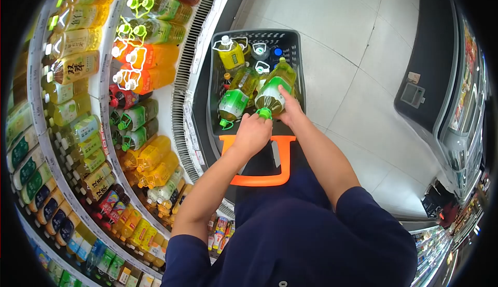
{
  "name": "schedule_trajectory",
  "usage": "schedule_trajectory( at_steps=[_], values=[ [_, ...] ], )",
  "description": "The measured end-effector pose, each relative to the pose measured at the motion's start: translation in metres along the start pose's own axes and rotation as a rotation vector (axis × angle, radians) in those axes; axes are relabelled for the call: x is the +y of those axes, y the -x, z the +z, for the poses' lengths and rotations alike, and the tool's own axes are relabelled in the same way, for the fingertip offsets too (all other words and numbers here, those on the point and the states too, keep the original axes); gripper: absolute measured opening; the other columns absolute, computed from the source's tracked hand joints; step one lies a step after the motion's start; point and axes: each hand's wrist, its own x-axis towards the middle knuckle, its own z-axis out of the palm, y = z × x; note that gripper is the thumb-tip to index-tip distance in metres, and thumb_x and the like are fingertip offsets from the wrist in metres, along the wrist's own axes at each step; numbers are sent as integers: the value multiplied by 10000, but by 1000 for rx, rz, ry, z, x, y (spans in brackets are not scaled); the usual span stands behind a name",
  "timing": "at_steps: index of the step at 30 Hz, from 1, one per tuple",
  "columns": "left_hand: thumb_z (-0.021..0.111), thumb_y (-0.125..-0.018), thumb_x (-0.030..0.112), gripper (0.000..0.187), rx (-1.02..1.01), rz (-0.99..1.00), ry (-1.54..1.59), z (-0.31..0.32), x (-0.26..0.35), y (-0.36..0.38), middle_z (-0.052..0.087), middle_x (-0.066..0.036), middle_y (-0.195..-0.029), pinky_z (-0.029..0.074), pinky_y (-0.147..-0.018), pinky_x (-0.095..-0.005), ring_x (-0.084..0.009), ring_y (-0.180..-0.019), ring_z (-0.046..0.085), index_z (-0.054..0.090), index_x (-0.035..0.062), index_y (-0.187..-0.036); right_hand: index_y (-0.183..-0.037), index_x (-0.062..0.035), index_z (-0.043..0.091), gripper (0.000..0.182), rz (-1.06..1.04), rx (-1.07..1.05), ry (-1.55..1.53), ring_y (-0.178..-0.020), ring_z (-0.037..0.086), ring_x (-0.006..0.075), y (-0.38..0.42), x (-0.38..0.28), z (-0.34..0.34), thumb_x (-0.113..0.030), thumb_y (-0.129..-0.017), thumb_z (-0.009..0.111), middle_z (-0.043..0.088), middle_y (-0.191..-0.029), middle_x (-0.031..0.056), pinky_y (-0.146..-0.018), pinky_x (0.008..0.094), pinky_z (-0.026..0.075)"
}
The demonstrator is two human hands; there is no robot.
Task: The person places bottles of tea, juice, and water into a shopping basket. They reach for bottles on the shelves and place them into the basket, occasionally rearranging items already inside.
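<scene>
A large bottle with a green and white label lies tilted over the black basket, its green cap toward me. My left hand is closed round the cap and neck end. Against the bottle's right side, my right hand grips its body, thumb on the label. Beside it in the basket rests a similar green-labelled bottle. Farther back stands a bottle with a yellow-green label and white cap, near several others. The basket's orange handle is folded toward me.
Shelves full of drink bottles curve along the left. Orange drink bottles sit near the basket. Tiled floor lies to the right, with a dark-edged display case beyond. A dark bundle is at the lower right.
</scene>
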Motion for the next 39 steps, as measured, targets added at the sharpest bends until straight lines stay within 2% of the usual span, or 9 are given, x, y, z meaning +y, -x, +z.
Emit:
schedule_trajectory(
  at_steps=[9, 13, 18, 21, 24, 29, 32, 34, 39],
  values=[
    [601, -896, 248, 160, -405, -182, 29, 83, -36, 38, 697, -78, -862, 451, -789, -455, -269, -896, 634, 649, 102, -853, -1464, -200, 343, 679, -173, 68, 162, -1192, 561, 295, -39, 45, -37, -235, -904, 726, 506, -1358, 90, -854, 609, 502],
    [553, -916, 214, 170, -505, -225, -47, 100, -56, 52, 711, -84, -959, 439, -889, -454, -251, -992, 630, 679, 102, -937, -1574, -286, 71, 1012, -139, 238, 230, -1253, 523, 323, -40, 47, -15, -263, -846, 773, 451, -1426, 117, -859, 611, 503],
    [538, -904, 181, 181, -590, -236, -86, 113, -57, 37, 700, -91, -1004, 438, -935, -432, -261, -1033, 616, 663, 80, -986, -1517, 30, 123, 1102, -343, 613, 652, -1255, 517, 334, -104, 62, -16, -213, -728, 853, 438, -1430, 239, -1004, 424, 466],
    [554, -874, 156, 166, -493, -226, -54, 120, -53, 26, 676, -81, -1014, 432, -969, -416, -262, -1050, 599, 646, 86, -993, -1508, 102, 189, 1160, -409, 649, 726, -1282, 513, 408, -118, 37, -16, -280, -658, 880, 479, -1401, 310, -1074, 377, 408],
    [571, -872, 158, 156, -327, -163, -60, 120, -56, 2, 641, -89, -1025, 412, -992, -418, -254, -1088, 574, 627, 82, -996, -1408, 68, 353, 827, -575, 444, 642, -1071, 626, 318, -164, 5, -45, -198, -763, 798, 564, -1252, 238, -920, 420, 519],
    [573, -873, 174, 185, -360, -202, -67, 120, -53, -56, 635, -91, -1059, 399, -1015, -442, -257, -1131, 554, 627, 69, -1016, -1350, 53, 442, 679, -417, 241, 588, -1045, 627, 300, -164, -58, -18, -278, -833, 734, 592, -1198, 192, -872, 459, 541],
    [571, -873, 174, 197, -306, -207, -59, 135, -53, -69, 629, -97, -1103, 391, -1031, -443, -263, -1162, 541, 632, 68, -1027, -1391, 64, 425, 718, -387, 317, 722, -1112, 615, 336, -181, -68, -20, -321, -854, 706, 571, -1279, 230, -928, 454, 515],
    [573, -882, 214, 308, -345, -184, -88, 141, -49, -78, 617, -121, -1198, 359, -1081, -464, -270, -1242, 509, 627, 51, -1138, -1435, 45, 414, 740, -430, 663, 1027, -1187, 589, 390, -187, -69, -24, -361, -874, 675, 552, -1340, 282, -984, 431, 482],
    [583, -903, 300, 460, -666, -330, 81, 126, -49, -86, 585, -133, -1327, 322, -1136, -499, -285, -1339, 458, 592, 51, -1290, -1403, 85, 441, 687, -634, 587, 1282, -1201, 566, 443, -148, -52, -37, -329, -892, 643, 581, -1281, 329, -1020, 426, 447]
  ],
)
